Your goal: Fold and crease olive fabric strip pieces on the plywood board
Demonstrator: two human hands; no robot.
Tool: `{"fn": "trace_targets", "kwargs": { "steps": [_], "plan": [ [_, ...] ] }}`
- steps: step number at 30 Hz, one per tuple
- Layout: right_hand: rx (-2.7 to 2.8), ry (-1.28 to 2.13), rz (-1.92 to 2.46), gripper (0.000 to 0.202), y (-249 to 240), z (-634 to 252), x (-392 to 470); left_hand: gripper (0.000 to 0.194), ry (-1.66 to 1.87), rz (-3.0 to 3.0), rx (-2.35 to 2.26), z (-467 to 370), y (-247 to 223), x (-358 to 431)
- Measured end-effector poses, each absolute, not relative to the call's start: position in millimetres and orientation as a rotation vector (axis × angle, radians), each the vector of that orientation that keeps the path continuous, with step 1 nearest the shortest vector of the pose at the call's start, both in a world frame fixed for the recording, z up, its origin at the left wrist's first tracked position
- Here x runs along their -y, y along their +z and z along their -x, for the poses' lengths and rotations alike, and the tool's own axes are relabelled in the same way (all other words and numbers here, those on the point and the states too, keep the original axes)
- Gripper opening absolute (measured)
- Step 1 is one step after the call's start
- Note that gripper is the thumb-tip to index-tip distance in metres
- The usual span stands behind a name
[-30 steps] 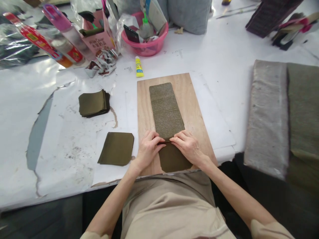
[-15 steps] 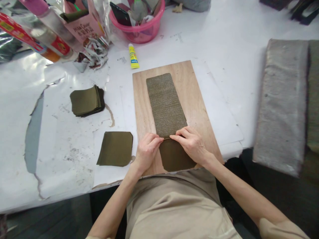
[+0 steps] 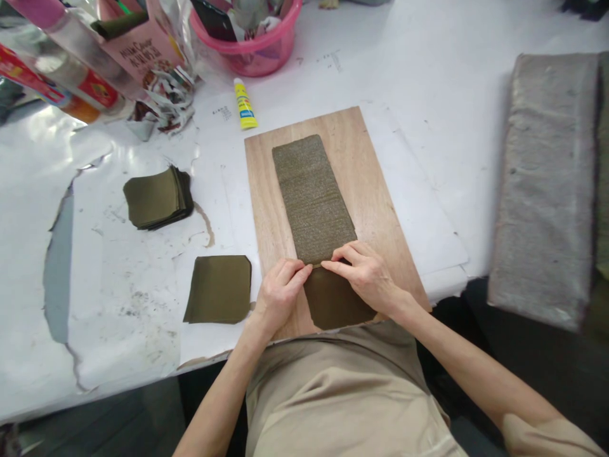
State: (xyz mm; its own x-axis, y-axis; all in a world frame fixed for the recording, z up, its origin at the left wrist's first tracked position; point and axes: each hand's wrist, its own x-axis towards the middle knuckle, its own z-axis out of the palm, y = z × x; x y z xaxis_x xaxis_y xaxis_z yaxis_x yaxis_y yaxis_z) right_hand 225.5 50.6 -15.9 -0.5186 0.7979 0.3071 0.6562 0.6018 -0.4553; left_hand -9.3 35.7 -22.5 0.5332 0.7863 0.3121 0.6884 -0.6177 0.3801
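A long olive fabric strip (image 3: 311,193) with a rough, fuzzy face lies on a wooden board (image 3: 375,190). At its near end is a smooth dark olive piece (image 3: 337,301), which reaches the board's front edge. My left hand (image 3: 281,289) pinches the seam between the two from the left. From the right, my right hand (image 3: 364,273) pinches the same seam, its fingertips close to those of the left. Both hands are closed, and the fingertips hide part of the folded edge.
Left of the board lie olive squares (image 3: 219,289) and a thicker stack of olive pieces (image 3: 157,198). Behind it are a yellow glue tube (image 3: 245,105) and a pink basket (image 3: 247,56) of odds and ends. Bottles (image 3: 90,82) stand at the back left; a grey padded slab (image 3: 545,190) is at right.
The view has shifted slightly, so the table things sit a little further left. Both hands stay at the seam, with barely any change in their grip.
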Motion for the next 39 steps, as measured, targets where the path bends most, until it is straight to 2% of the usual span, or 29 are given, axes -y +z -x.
{"fn": "trace_targets", "kwargs": {
  "steps": [27,30,34,39],
  "plan": [
    [2.432,0.167,1.147,0.024,-14,-222,-51,0.032,0.494,-2.671,-1.3,18,-18,-26],
    [2.423,0.174,1.142,0.025,-16,-221,-50,0.031,0.574,-2.614,-1.385,16,-13,-22],
    [2.409,0.165,1.143,0.027,-16,-219,-51,0.039,0.745,-2.542,-1.466,-4,-10,-17],
    [2.449,0.169,1.106,0.024,-14,-226,-56,0.044,0.611,-2.578,-1.445,-22,-21,-14]
  ]
}}
